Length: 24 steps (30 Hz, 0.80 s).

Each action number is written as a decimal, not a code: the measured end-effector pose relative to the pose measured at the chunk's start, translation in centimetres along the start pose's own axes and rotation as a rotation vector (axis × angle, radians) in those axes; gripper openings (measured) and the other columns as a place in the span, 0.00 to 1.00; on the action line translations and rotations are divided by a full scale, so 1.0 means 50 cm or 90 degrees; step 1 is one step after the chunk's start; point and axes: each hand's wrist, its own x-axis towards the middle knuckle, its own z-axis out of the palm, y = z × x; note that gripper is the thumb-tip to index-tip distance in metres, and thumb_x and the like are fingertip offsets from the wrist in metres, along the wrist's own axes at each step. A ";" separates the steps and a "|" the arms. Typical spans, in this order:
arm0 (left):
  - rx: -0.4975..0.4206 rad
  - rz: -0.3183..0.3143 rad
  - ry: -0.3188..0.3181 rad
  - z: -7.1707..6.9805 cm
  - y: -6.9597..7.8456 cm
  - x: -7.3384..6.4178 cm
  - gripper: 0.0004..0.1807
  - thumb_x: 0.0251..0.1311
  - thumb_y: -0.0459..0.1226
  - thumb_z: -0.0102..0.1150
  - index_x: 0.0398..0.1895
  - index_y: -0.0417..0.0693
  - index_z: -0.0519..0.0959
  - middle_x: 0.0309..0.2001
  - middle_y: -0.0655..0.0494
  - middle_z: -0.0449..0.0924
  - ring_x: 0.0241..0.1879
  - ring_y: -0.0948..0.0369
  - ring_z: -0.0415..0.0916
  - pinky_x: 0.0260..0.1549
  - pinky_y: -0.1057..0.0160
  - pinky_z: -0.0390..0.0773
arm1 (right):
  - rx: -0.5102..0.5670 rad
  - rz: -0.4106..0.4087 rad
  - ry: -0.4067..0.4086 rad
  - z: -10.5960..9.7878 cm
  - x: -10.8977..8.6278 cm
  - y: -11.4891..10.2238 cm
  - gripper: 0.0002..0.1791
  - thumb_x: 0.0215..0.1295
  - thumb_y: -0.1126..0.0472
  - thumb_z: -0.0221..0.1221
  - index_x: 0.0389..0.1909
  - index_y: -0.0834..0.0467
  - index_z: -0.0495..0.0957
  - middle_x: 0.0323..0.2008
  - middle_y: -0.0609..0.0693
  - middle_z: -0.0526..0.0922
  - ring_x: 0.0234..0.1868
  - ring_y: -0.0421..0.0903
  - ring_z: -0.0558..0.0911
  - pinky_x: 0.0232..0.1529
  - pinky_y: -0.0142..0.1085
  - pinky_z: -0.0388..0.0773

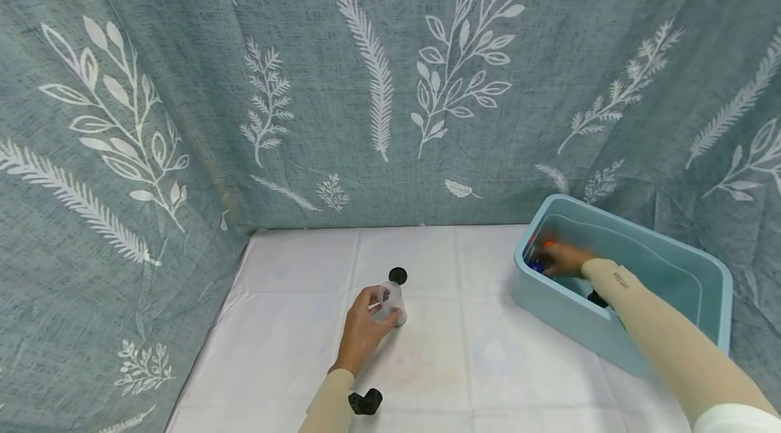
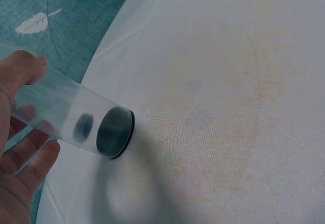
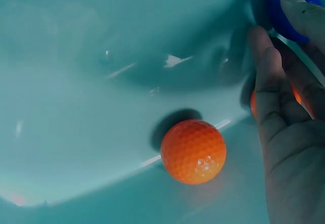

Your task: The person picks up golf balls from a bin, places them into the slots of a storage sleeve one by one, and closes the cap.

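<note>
My left hand (image 1: 363,331) grips a clear plastic tube (image 1: 390,299) over the white tablecloth, thumb on one side and fingers on the other. In the left wrist view, a black base (image 2: 116,132) closes the tube's lower end, close over the cloth. Just beyond the tube lies a round black disc (image 1: 398,276). My right hand (image 1: 564,260) is down inside the blue bin (image 1: 567,311), at its left end. The right thumb rests on a blue ball (image 3: 284,18), with the fingers bent beside it. Behind those fingers an orange ball (image 3: 254,103) is partly hidden.
Another orange golf ball (image 3: 193,152) lies on the bin floor, left of the right hand. The bin's high walls surround that hand. A patterned grey-green curtain (image 1: 293,114) hangs behind the white-covered table (image 1: 293,345). A black wrist device (image 1: 366,402) sits at the left wrist.
</note>
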 end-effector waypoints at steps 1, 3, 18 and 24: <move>0.001 0.001 0.000 0.000 0.000 0.000 0.26 0.55 0.36 0.75 0.56 0.45 0.75 0.52 0.52 0.78 0.55 0.54 0.77 0.54 0.63 0.81 | 0.010 -0.001 0.001 0.000 0.001 -0.001 0.23 0.56 0.64 0.71 0.54 0.62 0.81 0.51 0.61 0.77 0.47 0.56 0.79 0.50 0.55 0.81; 0.003 0.002 -0.001 0.000 0.000 -0.001 0.26 0.56 0.37 0.75 0.56 0.46 0.75 0.52 0.52 0.78 0.55 0.54 0.77 0.54 0.64 0.81 | 0.028 -0.004 0.002 -0.001 0.002 -0.004 0.23 0.55 0.64 0.71 0.53 0.63 0.82 0.55 0.64 0.74 0.50 0.59 0.78 0.52 0.57 0.79; -0.004 -0.002 0.000 -0.001 0.005 -0.005 0.26 0.56 0.37 0.75 0.56 0.44 0.75 0.53 0.49 0.78 0.57 0.50 0.77 0.53 0.60 0.82 | 0.092 0.022 0.002 0.002 0.006 -0.004 0.20 0.57 0.62 0.72 0.48 0.66 0.80 0.44 0.56 0.81 0.44 0.52 0.81 0.47 0.49 0.82; -0.004 -0.010 -0.003 -0.001 0.007 -0.003 0.25 0.56 0.37 0.74 0.56 0.45 0.75 0.53 0.50 0.77 0.57 0.52 0.77 0.54 0.61 0.82 | 0.076 0.009 -0.013 -0.006 0.007 -0.018 0.19 0.57 0.61 0.72 0.48 0.65 0.83 0.48 0.59 0.81 0.48 0.56 0.81 0.52 0.54 0.81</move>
